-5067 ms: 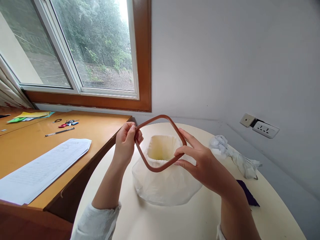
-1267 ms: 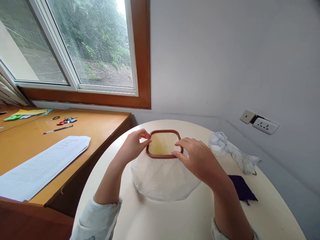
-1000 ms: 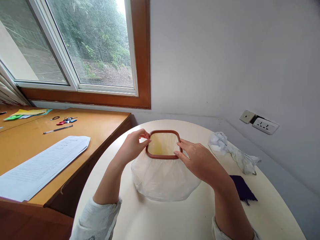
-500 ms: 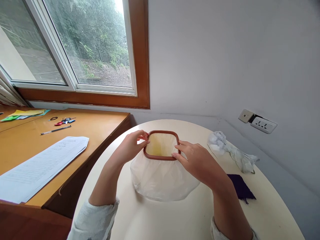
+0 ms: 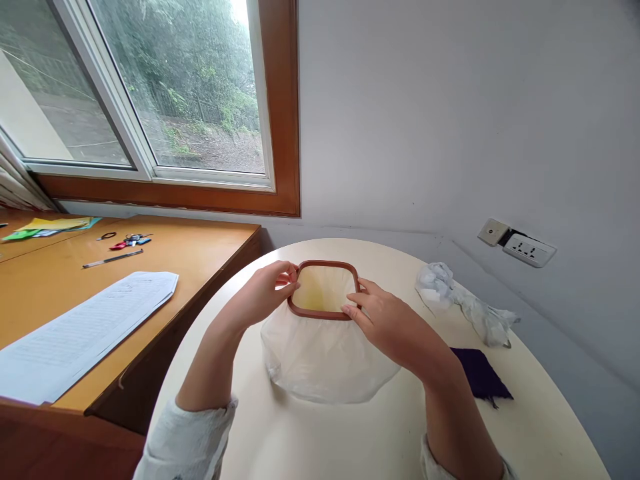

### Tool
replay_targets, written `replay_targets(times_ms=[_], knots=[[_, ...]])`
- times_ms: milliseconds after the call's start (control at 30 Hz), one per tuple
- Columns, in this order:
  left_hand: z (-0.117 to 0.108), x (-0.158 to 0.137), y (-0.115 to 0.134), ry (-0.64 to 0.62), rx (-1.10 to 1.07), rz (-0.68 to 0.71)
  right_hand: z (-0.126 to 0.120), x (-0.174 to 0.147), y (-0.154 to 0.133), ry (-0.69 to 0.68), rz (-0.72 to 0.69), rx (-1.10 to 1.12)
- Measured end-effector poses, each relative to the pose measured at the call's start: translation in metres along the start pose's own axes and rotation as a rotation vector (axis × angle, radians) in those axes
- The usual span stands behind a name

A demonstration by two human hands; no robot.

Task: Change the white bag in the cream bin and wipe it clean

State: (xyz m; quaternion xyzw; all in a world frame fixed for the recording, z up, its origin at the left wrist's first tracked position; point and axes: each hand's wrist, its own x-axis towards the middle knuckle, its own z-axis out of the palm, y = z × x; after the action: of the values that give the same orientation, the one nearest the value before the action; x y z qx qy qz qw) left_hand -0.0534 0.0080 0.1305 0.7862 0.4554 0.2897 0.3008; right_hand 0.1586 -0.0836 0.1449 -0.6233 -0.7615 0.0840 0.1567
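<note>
A brown, rounded-square rim (image 5: 324,315) sits around the mouth of what looks like a trash can. A translucent white plastic bag (image 5: 330,363) lines the opening, where a yellowish inside shows through, and it hangs loosely outside below the rim. The can's outer walls are hidden beneath the bag. My left hand (image 5: 263,290) grips the rim's left side between thumb and fingers. At the right side, my right hand (image 5: 390,320) holds the rim with its fingertips, some of them reaching over the inner edge.
A crumpled, clear-white plastic bag (image 5: 465,303) and a dark purple cloth (image 5: 483,375) lie on the right of the round cream table (image 5: 340,440). A wooden desk (image 5: 200,243) at left bears papers (image 5: 90,333), a pen (image 5: 113,259) and keys (image 5: 133,241). Sockets (image 5: 529,250) are on the wall.
Almost nothing differs. The fingers of my right hand have shifted slightly on the rim; my left hand keeps its place.
</note>
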Motion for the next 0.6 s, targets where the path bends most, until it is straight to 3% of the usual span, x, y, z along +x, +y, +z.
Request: replay_targets(times_ms=[233, 600], knots=[[0.001, -0.0005, 0.001, -0.001, -0.003, -0.008, 0.0023, 0.0012, 0.0024, -0.023, 0.035, 0.134], [-0.0005, -0.0032, 0.0028, -0.027, 0.013, -0.024, -0.0018, -0.0009, -0.0011, -0.066, 0.017, 0.118]])
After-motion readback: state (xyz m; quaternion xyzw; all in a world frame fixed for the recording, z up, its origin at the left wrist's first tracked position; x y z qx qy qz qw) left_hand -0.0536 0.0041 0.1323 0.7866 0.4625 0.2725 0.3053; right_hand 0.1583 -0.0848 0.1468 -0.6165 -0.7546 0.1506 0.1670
